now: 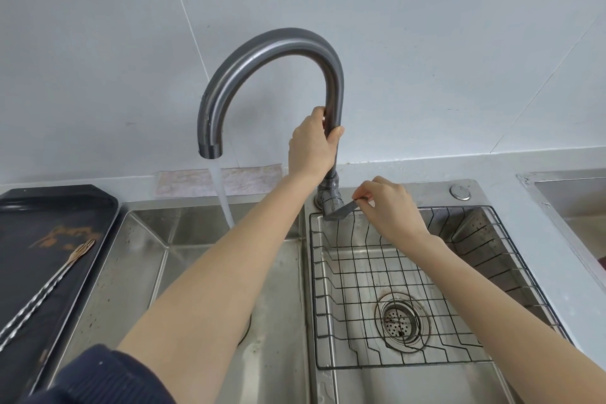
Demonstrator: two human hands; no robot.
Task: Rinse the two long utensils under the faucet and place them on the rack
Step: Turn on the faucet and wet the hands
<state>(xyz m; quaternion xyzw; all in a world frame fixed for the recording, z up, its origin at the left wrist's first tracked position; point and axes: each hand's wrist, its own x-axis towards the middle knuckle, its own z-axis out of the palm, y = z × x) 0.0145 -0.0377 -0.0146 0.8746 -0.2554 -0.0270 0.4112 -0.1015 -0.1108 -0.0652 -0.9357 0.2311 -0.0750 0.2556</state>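
Left hand grips faucet, right hand pinches lever; utensils look light, stiff, slippery: grasp mid-handle.

One view only: a wide-angle camera worn on the head, looking forward and steeply down from above the bench edge. It faces the grey wall, with the gooseneck faucet close and near frame centre. The double sink fills the lower half, straight lines bowing toward the frame edges. Both forearms enter from the bottom corners. No second view shares the scene.
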